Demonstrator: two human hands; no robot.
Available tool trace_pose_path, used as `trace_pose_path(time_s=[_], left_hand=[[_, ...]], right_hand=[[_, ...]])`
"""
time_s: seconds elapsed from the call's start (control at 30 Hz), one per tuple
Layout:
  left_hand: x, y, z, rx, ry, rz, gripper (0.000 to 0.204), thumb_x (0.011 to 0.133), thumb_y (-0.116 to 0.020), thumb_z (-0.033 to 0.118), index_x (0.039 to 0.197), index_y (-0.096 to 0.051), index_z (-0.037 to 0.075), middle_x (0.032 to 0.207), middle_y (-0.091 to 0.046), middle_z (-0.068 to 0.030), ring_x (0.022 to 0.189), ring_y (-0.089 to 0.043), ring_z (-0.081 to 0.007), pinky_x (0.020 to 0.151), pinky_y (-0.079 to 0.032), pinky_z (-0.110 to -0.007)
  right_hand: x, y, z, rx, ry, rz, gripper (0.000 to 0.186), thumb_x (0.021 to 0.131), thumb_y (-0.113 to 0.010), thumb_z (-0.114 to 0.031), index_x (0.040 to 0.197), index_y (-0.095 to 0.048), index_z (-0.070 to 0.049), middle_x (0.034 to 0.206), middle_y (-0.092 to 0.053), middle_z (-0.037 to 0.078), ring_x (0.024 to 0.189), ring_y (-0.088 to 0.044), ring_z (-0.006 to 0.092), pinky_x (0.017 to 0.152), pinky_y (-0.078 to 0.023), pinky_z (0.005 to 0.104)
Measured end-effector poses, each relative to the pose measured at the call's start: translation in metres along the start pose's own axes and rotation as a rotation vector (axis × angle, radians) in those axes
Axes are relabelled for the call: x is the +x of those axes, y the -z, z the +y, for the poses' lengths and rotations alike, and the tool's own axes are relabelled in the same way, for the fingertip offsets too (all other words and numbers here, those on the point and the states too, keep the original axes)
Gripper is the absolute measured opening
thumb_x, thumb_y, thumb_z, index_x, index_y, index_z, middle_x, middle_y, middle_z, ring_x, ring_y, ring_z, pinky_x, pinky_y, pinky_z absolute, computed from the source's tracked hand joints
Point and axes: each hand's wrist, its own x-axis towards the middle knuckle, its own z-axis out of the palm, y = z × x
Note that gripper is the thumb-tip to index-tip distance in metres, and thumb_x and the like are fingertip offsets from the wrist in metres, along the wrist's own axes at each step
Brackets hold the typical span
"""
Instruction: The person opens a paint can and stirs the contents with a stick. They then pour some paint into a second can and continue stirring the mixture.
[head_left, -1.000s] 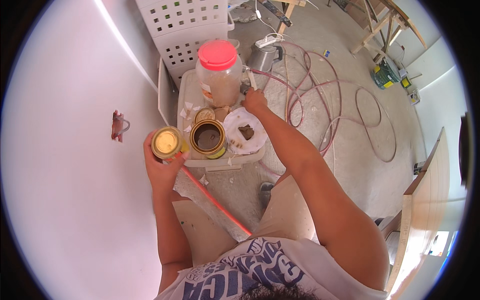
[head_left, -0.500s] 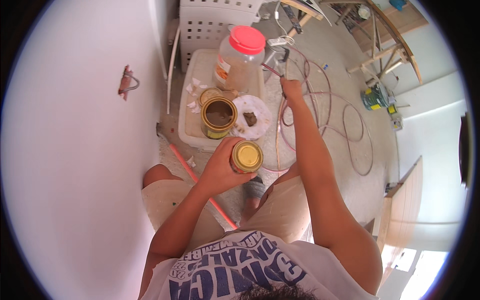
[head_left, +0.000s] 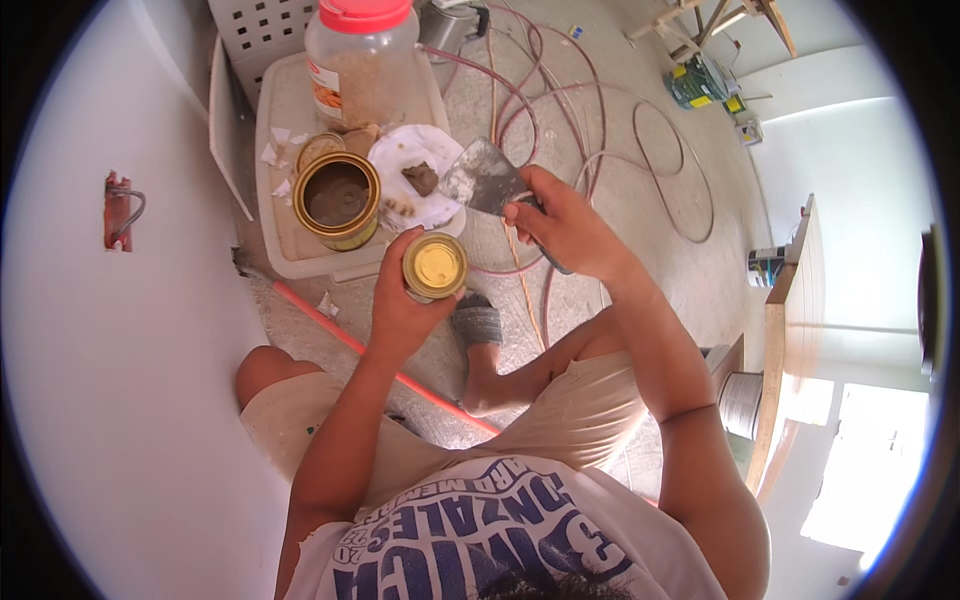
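Left hand fingers gripping small tin, right hand fingers gripping putty knife, handle hidden

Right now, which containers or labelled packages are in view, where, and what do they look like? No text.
Small can: in the left hand, round, gold lid closed.
Open can: on the white tray, round, gold rim, brown paste inside.
Plastic jar: at the tray's far end, clear, red lid, orange-and-white label, tan powder.
Putty knife: in the right hand, metal blade, no label.
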Motion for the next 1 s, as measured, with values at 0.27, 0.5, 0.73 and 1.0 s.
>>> trace_pose_path(time_s=[0.27,0.5,0.73,1.0], left_hand=[[0.007,0.003,0.009,-0.035,0.029,0.050,0.082,0.074,-0.085,-0.001,0.144,-0.044,0.003,0.129,-0.062,-0.0122,0.121,-0.063,-0.0225,0.106,-0.050,-0.036],[0.004,0.006,0.014,-0.047,0.035,0.067,0.080,0.075,-0.084,-0.001,0.143,-0.044,0.002,0.127,-0.063,-0.0121,0.119,-0.063,-0.0216,0.105,-0.050,-0.035],[-0.004,0.007,0.010,-0.038,0.129,0.038,0.079,0.074,-0.083,-0.001,0.142,-0.044,0.001,0.126,-0.064,-0.0122,0.118,-0.064,-0.0217,0.104,-0.051,-0.035],[0.002,0.004,-0.003,0.073,0.057,0.038,0.080,0.072,-0.082,-0.003,0.142,-0.044,0.002,0.129,-0.062,-0.0122,0.121,-0.062,-0.0228,0.106,-0.049,-0.037]], right_hand=[[-0.008,-0.032,-0.003,-0.433,0.002,0.136,0.047,0.100,-0.070,-0.041,0.093,-0.055,0.003,0.071,-0.062,0.025,0.069,-0.062,0.0460,0.064,-0.047,0.0511],[-0.008,-0.045,-0.011,-0.619,0.118,0.203,0.046,0.100,-0.070,-0.039,0.090,-0.054,0.004,0.070,-0.063,0.028,0.073,-0.063,0.0507,0.065,-0.049,0.0536],[0.019,-0.031,0.014,-0.170,-0.337,-0.231,0.051,0.101,-0.070,-0.049,0.084,-0.057,-0.003,0.067,-0.060,0.007,0.055,-0.060,0.0171,0.050,-0.048,0.0345],[0.020,-0.032,0.035,0.010,-0.322,-0.234,0.054,0.102,-0.067,-0.052,0.086,-0.061,-0.002,0.068,-0.059,0.005,0.055,-0.058,0.0132,0.047,-0.047,0.0309]])
